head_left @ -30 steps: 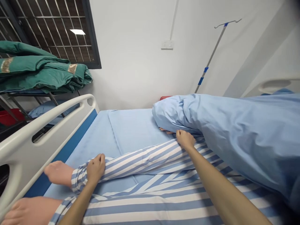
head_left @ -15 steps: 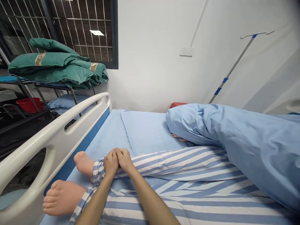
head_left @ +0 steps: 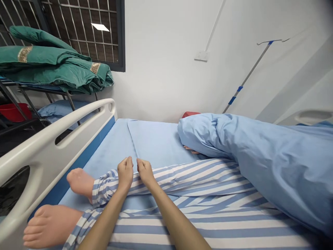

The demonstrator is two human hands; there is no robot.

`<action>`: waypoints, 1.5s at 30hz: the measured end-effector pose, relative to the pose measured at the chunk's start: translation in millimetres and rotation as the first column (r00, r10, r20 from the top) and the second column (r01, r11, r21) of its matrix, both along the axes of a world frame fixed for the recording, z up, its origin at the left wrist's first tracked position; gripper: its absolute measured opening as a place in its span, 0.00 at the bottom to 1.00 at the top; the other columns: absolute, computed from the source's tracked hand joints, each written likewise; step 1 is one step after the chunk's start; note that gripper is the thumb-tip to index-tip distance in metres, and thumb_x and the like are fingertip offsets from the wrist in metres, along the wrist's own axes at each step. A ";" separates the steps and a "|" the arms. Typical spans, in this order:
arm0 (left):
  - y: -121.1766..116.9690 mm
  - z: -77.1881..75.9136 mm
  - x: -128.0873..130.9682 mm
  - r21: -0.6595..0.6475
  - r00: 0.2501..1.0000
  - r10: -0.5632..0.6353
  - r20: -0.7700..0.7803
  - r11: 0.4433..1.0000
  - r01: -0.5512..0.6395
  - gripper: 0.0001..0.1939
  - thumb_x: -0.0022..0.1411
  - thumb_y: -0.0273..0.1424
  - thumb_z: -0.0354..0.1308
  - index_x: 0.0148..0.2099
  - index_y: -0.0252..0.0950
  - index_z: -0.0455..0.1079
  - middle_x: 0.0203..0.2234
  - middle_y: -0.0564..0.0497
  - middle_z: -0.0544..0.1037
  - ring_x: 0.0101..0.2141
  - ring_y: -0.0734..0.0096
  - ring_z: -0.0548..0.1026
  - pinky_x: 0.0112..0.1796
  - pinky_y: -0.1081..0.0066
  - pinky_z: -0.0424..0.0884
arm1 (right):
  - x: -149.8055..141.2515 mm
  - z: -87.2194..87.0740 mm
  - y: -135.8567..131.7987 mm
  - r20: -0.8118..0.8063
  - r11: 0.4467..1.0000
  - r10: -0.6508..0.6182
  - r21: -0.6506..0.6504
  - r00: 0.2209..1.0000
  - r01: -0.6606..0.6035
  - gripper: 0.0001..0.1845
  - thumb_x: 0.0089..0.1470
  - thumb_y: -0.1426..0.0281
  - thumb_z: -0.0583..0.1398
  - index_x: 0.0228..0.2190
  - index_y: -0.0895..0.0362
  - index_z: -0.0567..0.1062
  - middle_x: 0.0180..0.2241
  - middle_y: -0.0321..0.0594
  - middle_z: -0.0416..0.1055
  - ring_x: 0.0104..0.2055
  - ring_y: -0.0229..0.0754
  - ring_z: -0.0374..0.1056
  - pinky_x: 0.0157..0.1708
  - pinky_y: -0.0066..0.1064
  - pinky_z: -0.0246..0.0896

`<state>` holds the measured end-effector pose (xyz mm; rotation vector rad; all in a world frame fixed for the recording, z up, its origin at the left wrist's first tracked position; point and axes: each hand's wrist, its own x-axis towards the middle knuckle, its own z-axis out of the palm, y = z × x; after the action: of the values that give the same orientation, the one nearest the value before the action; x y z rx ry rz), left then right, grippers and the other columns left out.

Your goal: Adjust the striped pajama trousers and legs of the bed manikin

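Ward bay. White wall (head_left: 161, 62) on the far side, with a socket plate (head_left: 201, 55) and, far right, a steel IV pole (head_left: 247, 76) banded with blue tape. Far left: a barred window (head_left: 85, 31) above a metal rack (head_left: 39, 88) bearing folded green quilts (head_left: 52, 66), with a blue pillow (head_left: 61, 111) below and a red basin (head_left: 13, 113) low at the left edge.

Centre: a hospital bed (head_left: 78, 163) with a white side rail (head_left: 52, 139) along its left and a blue sheet (head_left: 156, 142). On it lies what appears to be a manikin, in striped trousers (head_left: 197, 180). Its bare feet (head_left: 50, 225) point to the near left, close to the rail. A bunched blue quilt (head_left: 260, 163) covers the body to the right, with a few manikin fingers (head_left: 191, 150) showing beneath its edge.

Both hands are over the far trouser leg, near its cuff (head_left: 101, 187), and only a narrow gap separates them. Left hand (head_left: 125, 173) and right hand (head_left: 145, 172) have their fingers drawn to a loose pinch. Cannot tell whether either holds cloth.

Judgement: a fingertip hold on the thin cotton alone, hands level, would suit this leg best. The rail limits room at the feet; the quilt overlies the leg to the right.
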<state>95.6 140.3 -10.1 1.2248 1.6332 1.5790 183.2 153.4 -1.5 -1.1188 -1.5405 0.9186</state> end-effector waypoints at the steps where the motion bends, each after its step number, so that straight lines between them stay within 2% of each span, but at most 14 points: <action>1: 0.1 -0.1 5.2 0.020 0.999 -0.001 0.038 1.000 0.000 0.18 0.56 0.39 0.45 0.18 0.38 0.53 0.13 0.58 0.56 0.20 0.77 0.56 0.23 0.74 0.54 | 4.6 -0.8 -0.5 0.028 1.000 0.008 -0.002 1.000 -0.007 0.23 0.55 0.59 0.47 0.14 0.56 0.57 0.14 0.30 0.51 0.20 0.33 0.49 0.22 0.26 0.45; 4: 1.7 -1.3 21.0 -0.005 0.998 0.036 0.060 0.999 -0.036 0.17 0.55 0.38 0.46 0.18 0.38 0.53 0.13 0.59 0.55 0.20 0.77 0.55 0.23 0.74 0.54 | 16.0 0.0 0.7 0.026 0.998 0.052 0.021 0.998 -0.053 0.23 0.56 0.58 0.47 0.15 0.56 0.57 0.15 0.31 0.52 0.20 0.33 0.50 0.22 0.26 0.45; 6: 3.8 -1.9 31.1 -0.020 0.996 0.030 0.086 0.999 -0.028 0.17 0.55 0.38 0.47 0.18 0.38 0.53 0.13 0.59 0.55 0.19 0.78 0.55 0.23 0.75 0.54 | 24.9 1.2 3.9 -0.002 0.999 0.027 0.024 1.000 -0.027 0.24 0.56 0.57 0.46 0.15 0.56 0.56 0.15 0.31 0.51 0.20 0.33 0.50 0.22 0.27 0.45; 9: 9.5 -1.6 45.1 -0.001 0.977 -0.068 0.204 0.998 0.069 0.17 0.55 0.39 0.47 0.18 0.38 0.52 0.13 0.59 0.54 0.18 0.78 0.55 0.22 0.75 0.54 | 41.8 0.0 9.4 -0.016 0.999 -0.049 -0.005 0.999 0.049 0.25 0.57 0.56 0.45 0.14 0.56 0.57 0.14 0.31 0.52 0.20 0.33 0.51 0.23 0.27 0.46; 13: 18.7 1.4 61.9 -0.074 0.975 -0.157 0.158 0.983 0.170 0.16 0.52 0.37 0.50 0.17 0.37 0.54 0.12 0.60 0.55 0.18 0.79 0.55 0.22 0.75 0.53 | 64.3 -1.0 13.2 -0.072 1.000 -0.023 -0.006 0.997 0.022 0.26 0.58 0.55 0.44 0.15 0.56 0.58 0.14 0.31 0.52 0.19 0.33 0.51 0.23 0.27 0.48; 18: 22.7 7.5 90.9 0.007 0.979 -0.154 0.130 0.988 0.155 0.17 0.54 0.38 0.48 0.18 0.38 0.52 0.13 0.60 0.54 0.19 0.79 0.54 0.22 0.74 0.53 | 86.4 -3.0 13.5 -0.001 0.994 -0.111 0.019 0.994 0.111 0.25 0.57 0.56 0.44 0.15 0.56 0.58 0.15 0.31 0.54 0.20 0.33 0.51 0.23 0.27 0.47; 22: 25.7 5.0 113.0 -0.005 0.998 -0.001 -0.064 1.000 0.000 0.17 0.54 0.35 0.48 0.17 0.38 0.50 0.12 0.59 0.51 0.19 0.78 0.52 0.23 0.74 0.50 | 106.5 -2.7 14.5 0.068 0.979 -0.202 0.048 0.977 0.199 0.24 0.58 0.57 0.44 0.15 0.56 0.57 0.15 0.31 0.53 0.20 0.33 0.50 0.23 0.27 0.45; 24: 28.6 4.4 121.4 0.023 0.997 0.019 -0.081 1.000 -0.017 0.17 0.55 0.35 0.47 0.17 0.38 0.48 0.12 0.59 0.50 0.19 0.78 0.52 0.23 0.73 0.50 | 118.2 -1.9 15.4 0.157 0.971 -0.234 0.080 0.960 0.223 0.24 0.58 0.58 0.45 0.15 0.56 0.57 0.15 0.31 0.53 0.20 0.33 0.50 0.23 0.27 0.44; 26: 31.5 5.3 129.7 0.035 0.996 -0.036 -0.076 0.999 0.038 0.18 0.56 0.36 0.45 0.17 0.38 0.48 0.12 0.59 0.52 0.19 0.78 0.53 0.23 0.73 0.51 | 129.1 -0.8 16.5 0.206 0.976 -0.215 0.066 0.955 0.206 0.23 0.57 0.59 0.45 0.15 0.56 0.58 0.15 0.31 0.55 0.20 0.34 0.51 0.23 0.27 0.43; 30: 35.5 7.7 148.5 -0.056 0.969 -0.131 -0.210 0.991 0.122 0.18 0.54 0.35 0.47 0.16 0.38 0.51 0.11 0.59 0.54 0.19 0.78 0.54 0.23 0.73 0.49 | 147.1 3.4 19.3 0.183 0.975 -0.215 0.091 0.959 0.201 0.23 0.57 0.58 0.45 0.15 0.56 0.59 0.15 0.31 0.55 0.21 0.34 0.51 0.23 0.27 0.44; 35: 33.4 3.6 172.1 -0.011 0.961 -0.215 -0.172 0.976 0.217 0.18 0.57 0.38 0.45 0.17 0.38 0.53 0.13 0.58 0.56 0.20 0.77 0.56 0.24 0.73 0.51 | 169.2 8.6 18.4 0.126 0.977 -0.213 0.008 0.969 0.214 0.23 0.56 0.58 0.45 0.15 0.56 0.58 0.15 0.32 0.56 0.21 0.34 0.52 0.23 0.27 0.45; 38: 30.6 -1.0 184.0 -0.037 0.936 -0.257 -0.242 0.966 0.256 0.18 0.59 0.37 0.43 0.18 0.37 0.56 0.14 0.57 0.60 0.20 0.76 0.58 0.25 0.73 0.52 | 185.1 10.5 17.0 0.115 0.973 -0.229 0.048 0.967 0.225 0.23 0.56 0.57 0.46 0.15 0.56 0.58 0.15 0.31 0.54 0.20 0.34 0.51 0.23 0.27 0.44; 43: 33.0 -1.6 203.8 -0.016 0.958 -0.271 -0.092 0.963 0.270 0.19 0.59 0.38 0.43 0.17 0.38 0.54 0.12 0.58 0.58 0.19 0.77 0.58 0.24 0.73 0.54 | 210.0 12.2 18.6 0.146 0.970 -0.241 0.057 0.959 0.235 0.23 0.57 0.58 0.46 0.15 0.56 0.59 0.15 0.32 0.55 0.20 0.34 0.52 0.23 0.27 0.44; 45: 34.1 -1.2 210.2 -0.014 0.954 -0.279 -0.110 0.960 0.280 0.19 0.58 0.38 0.45 0.17 0.38 0.53 0.12 0.58 0.57 0.19 0.77 0.57 0.24 0.73 0.53 | 220.5 14.6 21.2 0.216 0.968 -0.246 0.106 0.945 0.228 0.23 0.57 0.60 0.46 0.15 0.56 0.59 0.15 0.32 0.56 0.21 0.34 0.52 0.23 0.27 0.43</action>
<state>305.9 174.4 -11.3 1.4952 1.4475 1.3580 403.6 174.5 13.0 -1.3547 -1.5669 0.5767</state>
